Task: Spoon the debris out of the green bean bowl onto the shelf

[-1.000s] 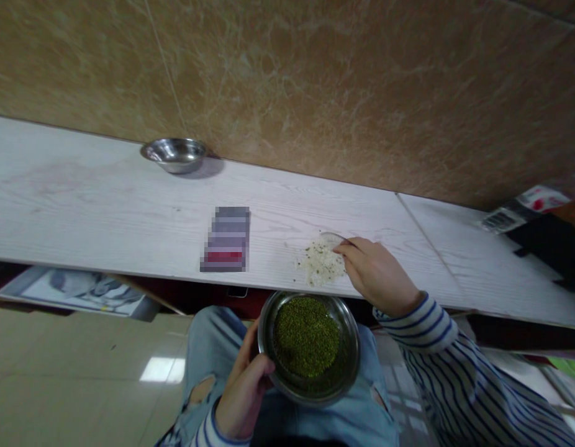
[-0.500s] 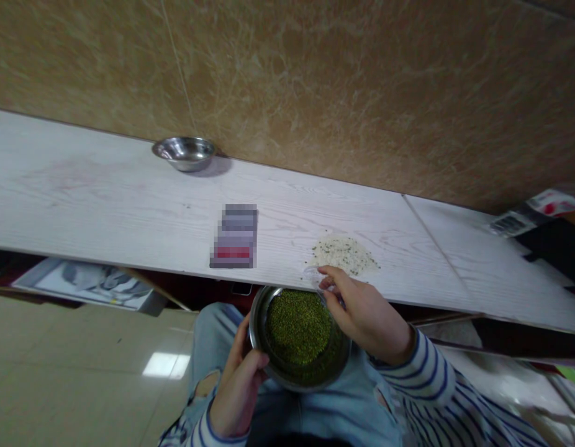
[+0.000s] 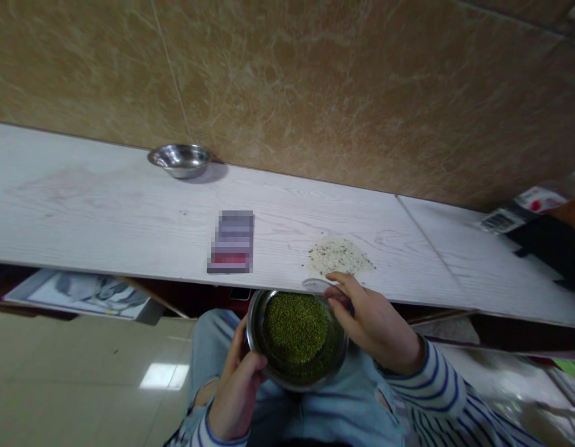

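White surface (image 3: pixel 105 223), brown wall (image 3: pixel 287 93); one steel bowl (image 3: pixel 181 162) at ten o'clock; left hand (image 3: pixel 238 385) grips one bean bowl (image 3: pixel 292 375), right hand (image 3: pixel 374 323) one clear rounded piece (image 3: pixel 315 285).

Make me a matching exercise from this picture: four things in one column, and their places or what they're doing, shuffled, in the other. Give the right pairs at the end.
Things
1. Green beans
2. Right hand
3. Pale grains
4. Left hand

Places and states
A. Holding a see-through piece
B. Inside the nearer metal bowl
C. Gripping that bowl at its left side
D. Heaped on the white counter

Right pairs: 1-B, 2-A, 3-D, 4-C
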`<state>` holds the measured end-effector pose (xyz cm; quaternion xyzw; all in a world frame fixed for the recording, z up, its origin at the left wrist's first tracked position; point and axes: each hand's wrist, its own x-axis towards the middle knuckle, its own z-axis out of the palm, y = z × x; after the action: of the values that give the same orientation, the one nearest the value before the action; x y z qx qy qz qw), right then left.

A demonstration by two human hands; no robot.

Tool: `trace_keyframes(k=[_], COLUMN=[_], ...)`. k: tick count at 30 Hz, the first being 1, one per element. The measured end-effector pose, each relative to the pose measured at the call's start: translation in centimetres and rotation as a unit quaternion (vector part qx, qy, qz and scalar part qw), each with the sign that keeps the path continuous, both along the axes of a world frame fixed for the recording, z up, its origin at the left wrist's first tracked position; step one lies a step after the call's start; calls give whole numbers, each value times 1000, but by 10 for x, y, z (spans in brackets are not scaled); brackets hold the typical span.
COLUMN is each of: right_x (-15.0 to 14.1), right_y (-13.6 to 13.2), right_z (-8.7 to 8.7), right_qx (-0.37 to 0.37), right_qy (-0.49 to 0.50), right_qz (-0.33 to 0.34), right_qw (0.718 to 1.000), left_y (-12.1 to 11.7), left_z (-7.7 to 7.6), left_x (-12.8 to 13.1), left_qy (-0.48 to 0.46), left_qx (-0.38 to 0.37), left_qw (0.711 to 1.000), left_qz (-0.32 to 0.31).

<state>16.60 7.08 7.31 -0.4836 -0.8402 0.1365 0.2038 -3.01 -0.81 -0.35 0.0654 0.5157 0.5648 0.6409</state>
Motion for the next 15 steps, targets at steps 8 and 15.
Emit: trace_keyframes(k=[8, 15], right_x=[10, 6], right_y=[0, 13], right_z=[2, 0], right_qx=[40, 58], right_qy=[-61, -114], right_qz=[-2, -15], right_qw=[997, 992], left_y=[2, 3], left_z=[-2, -4], left_x=[6, 7], left_qy=[-6, -12], left_qx=[-2, -10], left_qw=[1000, 999], left_qz=[-27, -29])
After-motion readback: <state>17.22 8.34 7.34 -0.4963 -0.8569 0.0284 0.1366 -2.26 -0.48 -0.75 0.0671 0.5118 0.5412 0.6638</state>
